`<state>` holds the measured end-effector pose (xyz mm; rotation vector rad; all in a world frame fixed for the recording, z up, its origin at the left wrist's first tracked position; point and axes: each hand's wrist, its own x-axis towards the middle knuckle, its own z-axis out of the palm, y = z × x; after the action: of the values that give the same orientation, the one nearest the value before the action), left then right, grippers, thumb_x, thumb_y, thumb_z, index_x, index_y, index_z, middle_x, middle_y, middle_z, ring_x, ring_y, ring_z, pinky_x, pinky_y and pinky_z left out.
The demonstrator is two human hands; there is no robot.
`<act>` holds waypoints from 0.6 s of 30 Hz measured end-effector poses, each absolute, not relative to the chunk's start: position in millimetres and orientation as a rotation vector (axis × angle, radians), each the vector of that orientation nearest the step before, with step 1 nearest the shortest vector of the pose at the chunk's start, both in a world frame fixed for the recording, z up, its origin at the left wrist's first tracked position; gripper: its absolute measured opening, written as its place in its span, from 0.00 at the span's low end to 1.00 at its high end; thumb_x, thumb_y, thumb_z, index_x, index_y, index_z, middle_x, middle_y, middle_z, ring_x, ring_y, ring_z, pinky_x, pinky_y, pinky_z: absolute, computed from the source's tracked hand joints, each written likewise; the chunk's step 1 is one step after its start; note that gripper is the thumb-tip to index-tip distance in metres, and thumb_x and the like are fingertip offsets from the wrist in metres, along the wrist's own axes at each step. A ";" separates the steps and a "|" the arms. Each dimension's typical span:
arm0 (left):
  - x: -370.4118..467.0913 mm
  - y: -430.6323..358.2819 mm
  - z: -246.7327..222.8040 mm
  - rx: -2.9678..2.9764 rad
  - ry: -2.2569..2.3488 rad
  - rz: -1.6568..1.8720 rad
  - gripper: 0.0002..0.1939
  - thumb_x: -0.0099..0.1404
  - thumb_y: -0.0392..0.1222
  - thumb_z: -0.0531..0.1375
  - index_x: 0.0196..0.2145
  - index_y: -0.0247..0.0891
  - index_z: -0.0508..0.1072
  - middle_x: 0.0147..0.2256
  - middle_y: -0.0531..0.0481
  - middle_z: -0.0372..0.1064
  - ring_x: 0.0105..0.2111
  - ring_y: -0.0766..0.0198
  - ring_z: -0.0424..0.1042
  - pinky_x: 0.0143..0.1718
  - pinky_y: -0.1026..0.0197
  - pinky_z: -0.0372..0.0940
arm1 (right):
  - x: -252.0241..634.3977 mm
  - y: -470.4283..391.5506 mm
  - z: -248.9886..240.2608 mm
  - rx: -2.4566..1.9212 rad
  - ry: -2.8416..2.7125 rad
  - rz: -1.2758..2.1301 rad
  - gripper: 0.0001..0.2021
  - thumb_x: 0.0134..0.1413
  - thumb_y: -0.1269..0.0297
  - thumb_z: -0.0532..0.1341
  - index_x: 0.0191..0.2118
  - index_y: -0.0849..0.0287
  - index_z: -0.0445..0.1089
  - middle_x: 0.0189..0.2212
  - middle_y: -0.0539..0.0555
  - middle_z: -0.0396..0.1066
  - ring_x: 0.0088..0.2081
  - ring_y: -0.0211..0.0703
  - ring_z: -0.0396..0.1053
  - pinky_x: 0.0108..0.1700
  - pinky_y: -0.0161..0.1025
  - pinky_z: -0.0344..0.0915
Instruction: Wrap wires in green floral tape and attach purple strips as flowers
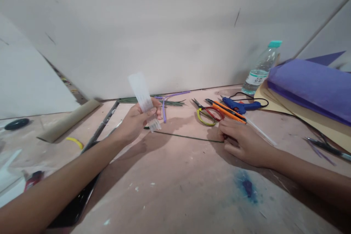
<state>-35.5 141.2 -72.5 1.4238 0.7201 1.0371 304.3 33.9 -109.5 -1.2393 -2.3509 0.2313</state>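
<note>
My left hand (134, 120) is closed around a translucent white strip (139, 88) held upright, its lower end cut into a fringe. A thin dark green wire (189, 137) runs low over the table, from a dark curved end just beneath the fringe to my right hand (242, 138). The fingers of my right hand pinch the wire's right end, with the hand low at the tabletop. Just beyond it lie scissors (202, 107) with red and yellow handles and an orange utility knife (233, 113). Behind my left hand are a bundle of green wires (175, 103) and a bent purple strip (164, 111).
A blue glue gun (242, 106), a water bottle (257, 75) and stacked purple sheets (309, 84) are at the back right. A pen (329, 147) lies near the right edge. On the left are a cardboard tube (71, 120) and a black flat object (72, 204). A wall (175, 36) borders the table.
</note>
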 end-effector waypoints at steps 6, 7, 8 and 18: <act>-30.5 134.1 -82.5 1.378 0.720 0.940 0.06 0.65 0.42 0.68 0.38 0.38 0.79 0.27 0.52 0.66 0.32 0.61 0.70 0.37 0.60 0.69 | 308.7 35.3 -117.4 -1.284 -2.347 0.180 0.09 0.53 0.77 0.57 0.31 0.54 0.60 0.32 0.53 0.67 0.36 0.49 0.65 0.38 0.45 0.60; -29.5 133.1 -84.3 1.371 0.721 0.939 0.07 0.66 0.43 0.68 0.38 0.38 0.79 0.27 0.52 0.65 0.32 0.61 0.70 0.36 0.60 0.69 | 309.5 35.8 -119.1 -1.291 -2.344 0.175 0.09 0.53 0.78 0.56 0.31 0.54 0.60 0.32 0.54 0.66 0.37 0.49 0.65 0.39 0.45 0.61; -28.7 132.4 -85.7 1.366 0.723 0.939 0.07 0.66 0.44 0.68 0.38 0.37 0.79 0.27 0.52 0.64 0.31 0.62 0.69 0.36 0.60 0.68 | 310.2 36.2 -120.7 -1.298 -2.342 0.172 0.10 0.53 0.78 0.56 0.32 0.54 0.60 0.33 0.54 0.66 0.37 0.49 0.66 0.40 0.46 0.61; -26.5 130.4 -93.6 1.501 0.815 0.934 0.16 0.67 0.54 0.66 0.34 0.39 0.73 0.27 0.50 0.67 0.29 0.59 0.70 0.32 0.59 0.68 | 311.3 33.9 -117.4 -1.280 -2.339 0.227 0.09 0.59 0.77 0.54 0.36 0.54 0.64 0.39 0.57 0.70 0.43 0.53 0.68 0.45 0.50 0.64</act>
<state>-26.5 130.4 -93.6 1.5013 0.8154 0.9344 311.3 33.9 -117.4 -1.2796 -2.3390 0.2266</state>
